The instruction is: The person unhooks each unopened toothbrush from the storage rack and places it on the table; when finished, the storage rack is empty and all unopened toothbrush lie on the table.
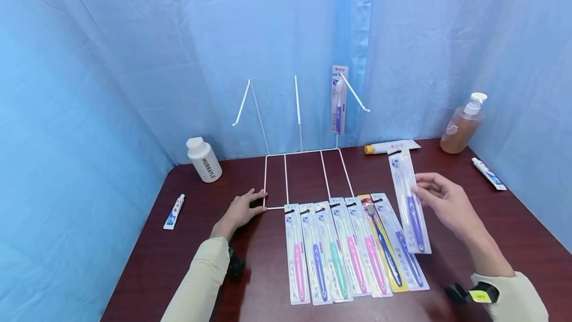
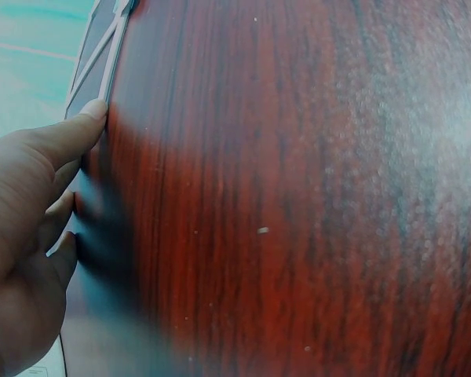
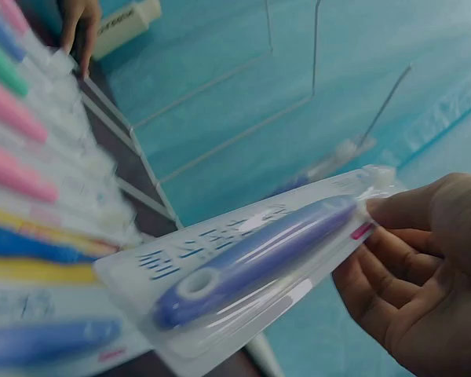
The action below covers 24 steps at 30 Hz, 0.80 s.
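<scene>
Head view, left of centre: the left hand (image 1: 241,211) lies flat, fingers straight, touching the white wire rack (image 1: 304,173) base on the counter (image 1: 170,257). Right of centre, the right hand (image 1: 447,202) pinches a purple packaged toothbrush (image 1: 408,202) above the row.

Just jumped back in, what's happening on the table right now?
A person's right hand pinches a purple toothbrush in clear blister packaging, lifted above the dark wooden table. The left hand rests its fingers on the base of the white wire display rack. One packaged purple toothbrush already hangs on the rack's right hook. Seven more packaged toothbrushes lie in a row.
</scene>
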{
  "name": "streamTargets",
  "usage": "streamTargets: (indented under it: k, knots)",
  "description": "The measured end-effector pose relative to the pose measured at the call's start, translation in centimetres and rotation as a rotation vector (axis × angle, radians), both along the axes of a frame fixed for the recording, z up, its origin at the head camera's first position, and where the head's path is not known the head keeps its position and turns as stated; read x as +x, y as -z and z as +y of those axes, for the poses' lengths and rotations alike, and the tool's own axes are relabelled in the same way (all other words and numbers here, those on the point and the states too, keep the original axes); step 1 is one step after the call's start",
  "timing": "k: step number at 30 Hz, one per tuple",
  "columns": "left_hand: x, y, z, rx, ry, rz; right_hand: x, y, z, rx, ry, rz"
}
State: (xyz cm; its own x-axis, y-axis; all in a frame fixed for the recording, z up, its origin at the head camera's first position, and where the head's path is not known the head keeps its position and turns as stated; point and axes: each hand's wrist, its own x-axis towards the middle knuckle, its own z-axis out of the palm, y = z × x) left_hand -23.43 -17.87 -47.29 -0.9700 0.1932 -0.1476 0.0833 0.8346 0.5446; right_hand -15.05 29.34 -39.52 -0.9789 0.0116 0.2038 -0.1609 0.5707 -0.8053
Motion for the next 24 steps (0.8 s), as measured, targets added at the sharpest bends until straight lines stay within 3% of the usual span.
streamTargets:
  k: [6, 12, 17, 24]
  knots:
    - [0.0, 0.0, 0.1, 0.004, 0.001, 0.0, 0.5, 2.9, 2.3, 0.08, -0.029, -0.247]
    - [0.0, 0.0, 0.0, -0.004, 0.003, 0.001, 0.3, 5.3, 3.9, 0.022, -0.09, -0.425]
    - [-0.1, 0.1, 0.0, -0.007, 0.0, 0.001, -0.4, 6.4, 4.5, -0.017, -0.114, -0.498]
    - [0.0, 0.1, 0.0, -0.009, 0.001, 0.0, -0.8, 6.9, 4.5, 0.066, -0.116, -0.498]
